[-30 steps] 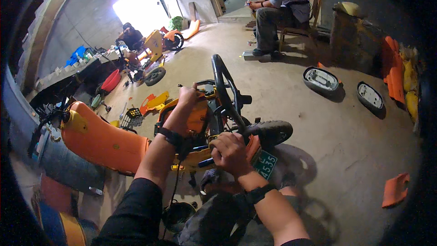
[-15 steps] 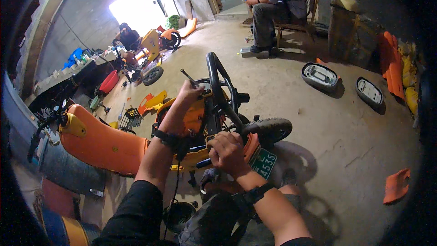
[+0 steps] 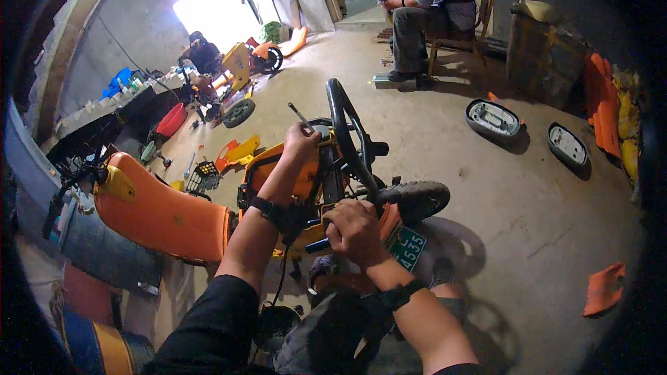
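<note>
A partly stripped orange electric scooter (image 3: 170,212) stands before me, its black tubular rear rack (image 3: 339,107) rising over the opened seat area. My left hand (image 3: 301,144) is closed around a slim metal rod-shaped tool (image 3: 299,114) at the far side of that opening. The tool's upper end sticks out above the fingers; its lower part is hidden. My right hand (image 3: 354,228) is closed at the near side of the frame, beside the rear wheel (image 3: 417,198) and the green plate (image 3: 408,248). What its fingers hold is hidden. A dark blue cylindrical piece (image 3: 317,245) shows just left of it.
Two scooter seats (image 3: 495,119) lie upturned at the right, near a large carton (image 3: 542,55). An orange panel piece (image 3: 604,289) is on the floor. A seated person (image 3: 438,7) is at the back, another person (image 3: 201,52) far left. A black basket (image 3: 203,176) lies beyond the scooter.
The view has shifted slightly, so the scene sits a little lower and to the right. Both hands keep nearly the same places on the scooter.
</note>
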### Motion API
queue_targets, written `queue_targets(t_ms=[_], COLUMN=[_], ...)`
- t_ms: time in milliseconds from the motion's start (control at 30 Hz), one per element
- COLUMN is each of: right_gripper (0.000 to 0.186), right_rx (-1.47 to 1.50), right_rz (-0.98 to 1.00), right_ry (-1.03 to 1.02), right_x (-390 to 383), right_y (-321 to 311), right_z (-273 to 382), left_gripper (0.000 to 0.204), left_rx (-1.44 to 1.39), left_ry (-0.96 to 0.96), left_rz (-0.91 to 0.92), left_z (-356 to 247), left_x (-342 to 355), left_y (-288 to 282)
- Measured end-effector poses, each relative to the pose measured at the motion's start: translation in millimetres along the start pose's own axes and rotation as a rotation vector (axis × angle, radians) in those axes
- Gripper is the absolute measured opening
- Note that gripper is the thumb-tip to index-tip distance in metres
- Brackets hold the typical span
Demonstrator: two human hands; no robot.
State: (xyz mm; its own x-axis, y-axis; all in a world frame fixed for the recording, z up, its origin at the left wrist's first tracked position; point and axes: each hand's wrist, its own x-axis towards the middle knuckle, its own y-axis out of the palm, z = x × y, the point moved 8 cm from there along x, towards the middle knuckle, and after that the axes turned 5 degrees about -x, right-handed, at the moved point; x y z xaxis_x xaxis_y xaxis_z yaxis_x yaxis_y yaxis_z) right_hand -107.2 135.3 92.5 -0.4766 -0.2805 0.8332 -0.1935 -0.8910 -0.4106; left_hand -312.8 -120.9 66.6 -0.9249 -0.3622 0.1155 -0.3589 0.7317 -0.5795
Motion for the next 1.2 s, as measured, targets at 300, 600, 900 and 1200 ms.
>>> queue_targets(t_ms=[300,600,900,1200], right_gripper=[0.02,0.021,0.022,0.02], right_rx=[-0.036,-0.048,-0.058,-0.034], right_rz=[-0.031,-0.038,-0.02,-0.017], right_ry=[0.0,0.001,-0.003,-0.008], right_x=[0,-4,-4,-2], right_y=[4,7,5,4], right_z=[1,-2,-1,-3], left_gripper=[0.03,0.043,0.033,0.025], left_rx=[0.419,0.35,0.159,0.048], left_ry=[0.322,0.514,0.502,0.486], left_rz=[-0.083,-0.017,-0.082,-0.075], left_z=[-66,-66,-73,-51], left_x=[-35,-44,-55,-42], left_y=[10,20,17,25])
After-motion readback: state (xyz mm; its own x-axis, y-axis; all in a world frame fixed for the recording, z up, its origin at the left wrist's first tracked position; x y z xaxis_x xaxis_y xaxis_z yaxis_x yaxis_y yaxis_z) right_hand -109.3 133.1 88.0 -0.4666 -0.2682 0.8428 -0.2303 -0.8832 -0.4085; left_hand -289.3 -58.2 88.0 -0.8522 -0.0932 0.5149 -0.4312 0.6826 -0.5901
